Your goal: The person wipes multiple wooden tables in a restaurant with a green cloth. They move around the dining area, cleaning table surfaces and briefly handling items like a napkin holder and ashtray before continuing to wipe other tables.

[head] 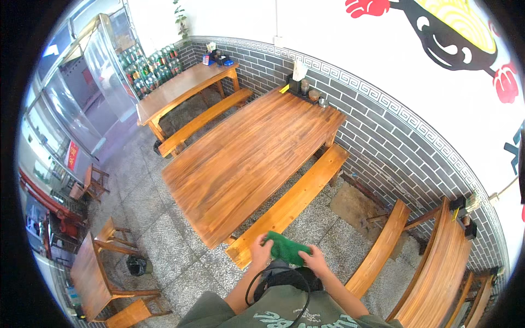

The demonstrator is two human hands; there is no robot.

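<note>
A green cloth [286, 248], apparently folded, is stretched between my two hands in front of my waist. My left hand [261, 251] grips its left end, and my right hand [313, 259] pinches the right end. Just beyond the cloth runs a light wooden bench [291, 205]. Past that bench stands a long brown wooden table [258, 151]. At the table's wall end are a black holder with paper napkins [300, 70], a glass jar [304, 87] and other small condiment containers [314, 95].
A second bench [205, 119] runs along the table's far side. Another table [188, 88] stands beyond, near stacked bottles [149, 67]. To my right are a bench [383, 250] and a table [439, 274]. At lower left, a wooden table [91, 279] stands near a lined bin [137, 265].
</note>
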